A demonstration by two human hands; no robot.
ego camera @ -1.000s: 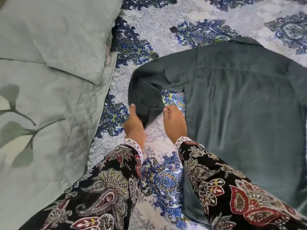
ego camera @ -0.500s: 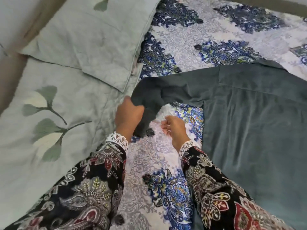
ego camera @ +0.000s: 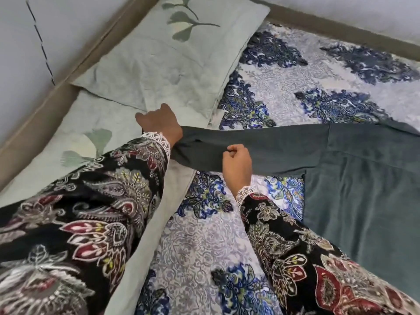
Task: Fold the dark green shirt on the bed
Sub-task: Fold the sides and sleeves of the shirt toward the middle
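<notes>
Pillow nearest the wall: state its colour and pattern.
Pale sage green pillow with darker green leaf sprigs; head view shows it.

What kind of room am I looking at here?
Most likely a bedroom: the dark green shirt lies on a bed covered with a blue-patterned sheet, a pale green pillow sits at its head, and a padded frame meets the wall.

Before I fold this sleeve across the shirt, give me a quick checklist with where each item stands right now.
1. Sleeve pulled out straight: ok, it runs flat from shoulder to cuff.
2. Left hand holding the cuff end: ok, closed on it.
3. Right hand pinching the sleeve's lower edge: ok.
4. Shirt body lying flat: ok where visible; the right side is out of frame.
5. Cuff clear of the pillow: not ok, it overlaps the green bedding.
</notes>
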